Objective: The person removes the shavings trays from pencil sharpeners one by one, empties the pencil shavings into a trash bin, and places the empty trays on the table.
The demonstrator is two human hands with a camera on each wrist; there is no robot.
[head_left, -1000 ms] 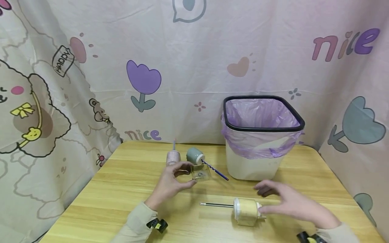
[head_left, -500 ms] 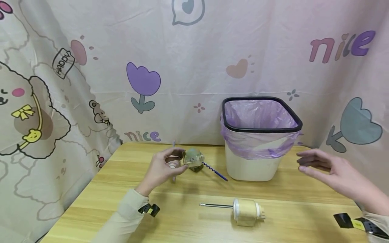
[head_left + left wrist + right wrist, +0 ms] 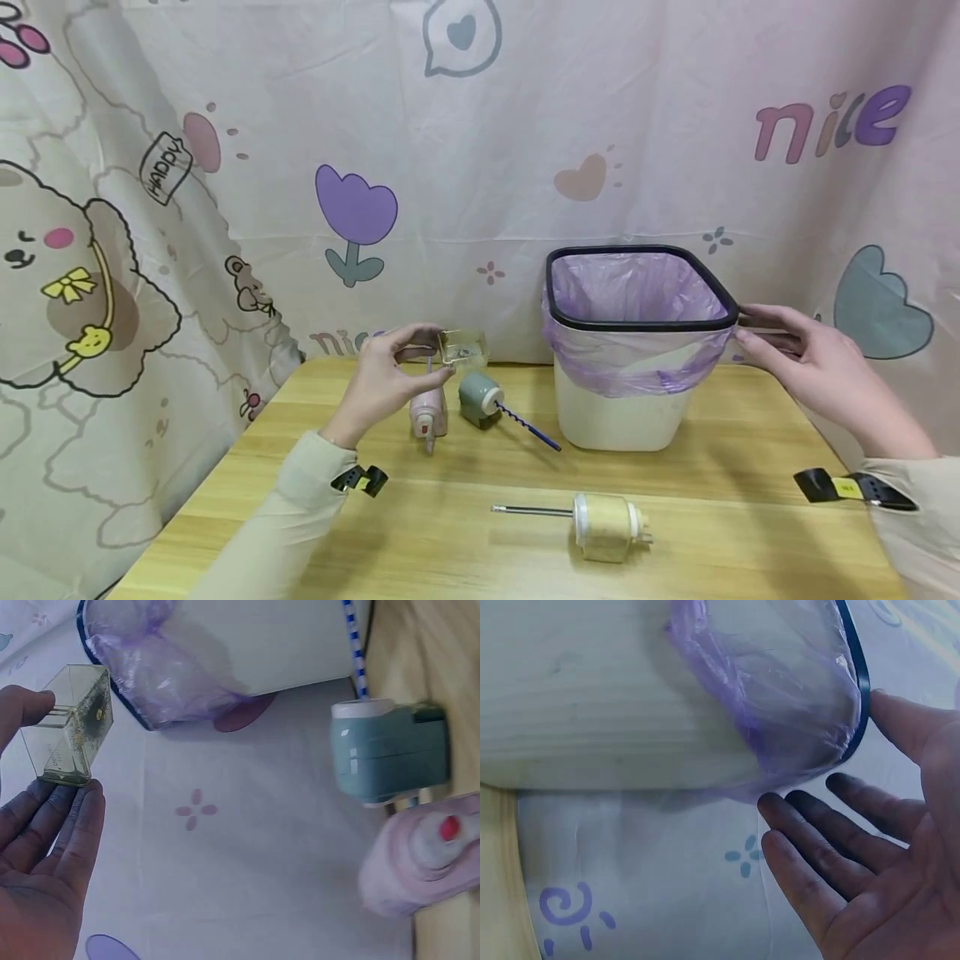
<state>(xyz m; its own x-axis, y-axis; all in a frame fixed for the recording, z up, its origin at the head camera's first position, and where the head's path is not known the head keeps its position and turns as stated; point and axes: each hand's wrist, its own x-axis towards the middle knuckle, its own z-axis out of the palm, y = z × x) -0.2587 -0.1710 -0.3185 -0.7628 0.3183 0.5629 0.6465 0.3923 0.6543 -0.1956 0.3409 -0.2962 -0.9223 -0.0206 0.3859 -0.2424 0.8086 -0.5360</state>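
Observation:
My left hand pinches a clear shavings box between thumb and fingers, raised above the table. Dark pencil shavings cling to one inner wall of it in the left wrist view. My right hand is at the right corner of the trash bin, its fingers fairly straight. Its thumb tip is against or very near the black rim. A cream pencil sharpener lies on the table in front, a black pencil sticking out leftward.
Behind the left hand's side stand a teal pencil sharpener with a blue pencil in it and a pink pencil sharpener. A purple bag lines the bin. A printed curtain hangs behind the wooden table.
My left hand has lifted the clear box up and slightly left, away from the table. My right hand has left the cream sharpener and moved right and up to the bin's corner.

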